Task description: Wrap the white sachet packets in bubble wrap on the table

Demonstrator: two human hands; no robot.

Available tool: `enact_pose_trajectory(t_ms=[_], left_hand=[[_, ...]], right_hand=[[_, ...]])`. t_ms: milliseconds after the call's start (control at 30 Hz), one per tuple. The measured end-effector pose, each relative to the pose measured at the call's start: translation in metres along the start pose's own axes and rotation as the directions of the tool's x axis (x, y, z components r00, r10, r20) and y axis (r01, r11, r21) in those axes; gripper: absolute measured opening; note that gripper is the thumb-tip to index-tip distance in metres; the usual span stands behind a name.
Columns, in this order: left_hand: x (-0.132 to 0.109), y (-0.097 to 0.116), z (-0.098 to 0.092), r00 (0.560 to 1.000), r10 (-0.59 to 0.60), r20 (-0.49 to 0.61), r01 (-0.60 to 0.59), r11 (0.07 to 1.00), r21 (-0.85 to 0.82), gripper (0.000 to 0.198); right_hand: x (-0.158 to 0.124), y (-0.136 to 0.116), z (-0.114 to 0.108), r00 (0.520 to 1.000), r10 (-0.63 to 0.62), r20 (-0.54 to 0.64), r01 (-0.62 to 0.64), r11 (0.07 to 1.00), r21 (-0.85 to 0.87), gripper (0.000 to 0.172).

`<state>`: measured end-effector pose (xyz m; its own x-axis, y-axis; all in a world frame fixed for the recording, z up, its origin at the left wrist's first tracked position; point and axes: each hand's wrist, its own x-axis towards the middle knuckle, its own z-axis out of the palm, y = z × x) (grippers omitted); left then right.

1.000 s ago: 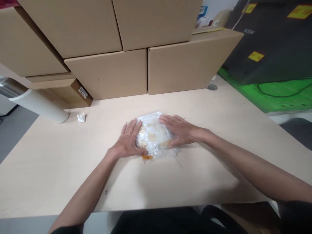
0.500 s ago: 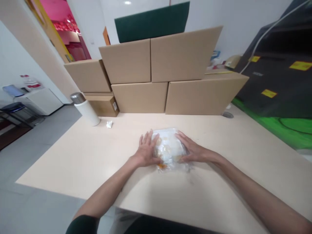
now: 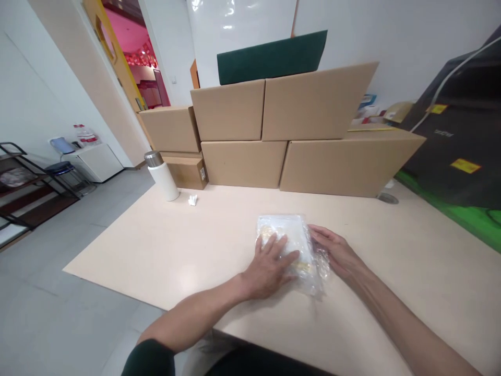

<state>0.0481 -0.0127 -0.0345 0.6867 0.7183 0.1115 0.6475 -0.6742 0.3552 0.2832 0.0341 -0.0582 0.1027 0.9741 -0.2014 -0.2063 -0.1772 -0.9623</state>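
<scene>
A flat white package in clear plastic wrapping [image 3: 291, 230] lies on the table in front of me. Yellowish patches show through the plastic, and its contents are hard to make out. My left hand [image 3: 270, 266] rests on top of the package with its fingers spread. At the package's right edge, my right hand [image 3: 338, 253] has its fingers closed on the loose, crinkled plastic; its thumb is mostly hidden. More slack plastic hangs out at the near right corner.
Stacked cardboard boxes [image 3: 242, 164] line the table's back, topped by a dark green panel [image 3: 274, 57]. A white thermos [image 3: 164, 180] and a crumpled tissue [image 3: 192, 200] stand at the back left. A round grey object [image 3: 387, 198] lies by the boxes' right end.
My left hand has moved from the package's left side onto its top. My right hand has shifted to the plastic at the right edge. The view has turned somewhat left.
</scene>
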Motion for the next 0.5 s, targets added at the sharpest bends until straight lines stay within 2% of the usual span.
enact_pose_trajectory(t_ms=[100,167,233,300,367,433,500], left_hand=[[0.000,-0.004,-0.001,0.997,-0.035,-0.062,0.027,0.993,-0.114,0.053],[0.001,-0.007,-0.004,0.985,-0.073,-0.158,0.034,0.971,-0.237,0.049],[0.003,-0.010,-0.008,0.950,-0.137,-0.282,0.018,0.922,-0.386,0.050],[0.004,-0.015,-0.013,0.889,-0.242,-0.388,-0.008,0.841,-0.541,0.056],[0.006,-0.022,-0.018,0.808,-0.383,-0.448,-0.040,0.723,-0.690,0.058],[0.008,-0.028,-0.024,0.714,-0.528,-0.460,-0.101,0.572,-0.814,0.055],[0.008,-0.032,-0.031,0.628,-0.652,-0.425,-0.159,0.426,-0.890,0.049]], right_hand=[[-0.001,0.001,-0.005,1.000,-0.024,0.017,0.023,0.998,0.051,0.035],[-0.002,0.001,-0.007,0.999,-0.039,0.028,0.038,0.999,0.038,0.034],[-0.005,0.001,-0.007,0.997,-0.054,0.048,0.054,0.999,0.000,0.040],[-0.010,0.000,-0.005,0.994,-0.082,0.078,0.086,0.995,-0.052,0.050],[-0.015,-0.003,-0.001,0.984,-0.116,0.137,0.131,0.986,-0.107,0.059],[-0.020,-0.007,0.002,0.976,-0.133,0.172,0.157,0.979,-0.133,0.059],[-0.023,-0.009,0.004,0.982,-0.126,0.143,0.147,0.979,-0.142,0.055]])
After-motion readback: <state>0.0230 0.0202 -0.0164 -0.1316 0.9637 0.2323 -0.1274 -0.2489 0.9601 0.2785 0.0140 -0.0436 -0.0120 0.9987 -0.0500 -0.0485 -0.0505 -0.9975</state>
